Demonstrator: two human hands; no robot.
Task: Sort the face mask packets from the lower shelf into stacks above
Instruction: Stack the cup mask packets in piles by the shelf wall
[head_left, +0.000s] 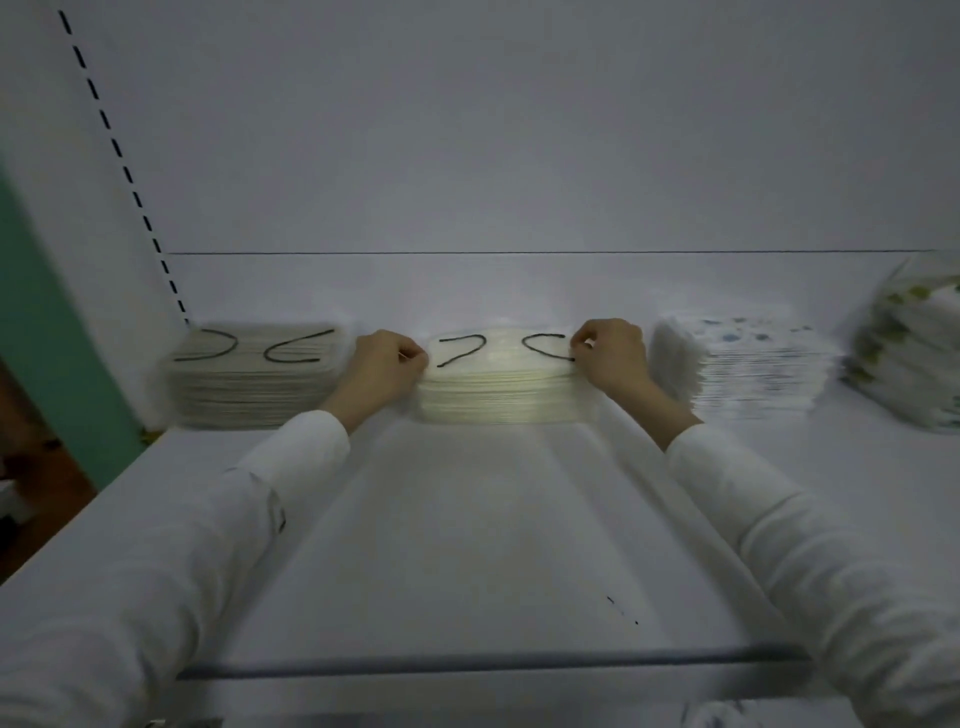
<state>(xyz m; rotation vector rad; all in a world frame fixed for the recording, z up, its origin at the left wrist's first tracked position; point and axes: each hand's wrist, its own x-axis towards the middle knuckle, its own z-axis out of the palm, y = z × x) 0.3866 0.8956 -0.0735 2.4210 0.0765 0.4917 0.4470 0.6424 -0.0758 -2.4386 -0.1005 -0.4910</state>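
- The top packet (498, 351), cream with two black ear loops, is seen lying on the cream stack (498, 397) at the back of the white shelf (467, 519).
- Its left end is pinched by the curled fingers of the left hand (382, 364).
- Its right end, by a loop, is pinched by the curled fingers of the right hand (613, 358).
- Both arms are covered by white sleeves (270, 478).
- Just left of the cream stack, a grey stack (249, 387) with black loops is seen.
- Just right of the cream stack, a blue-print stack (753, 371) is set.
- Further right, a tilted green-print stack (914, 353) is partly cut off by the picture's edge.
- All stacks are blurred.
- Behind the cream stack, a plain back panel (519, 156) is seen.
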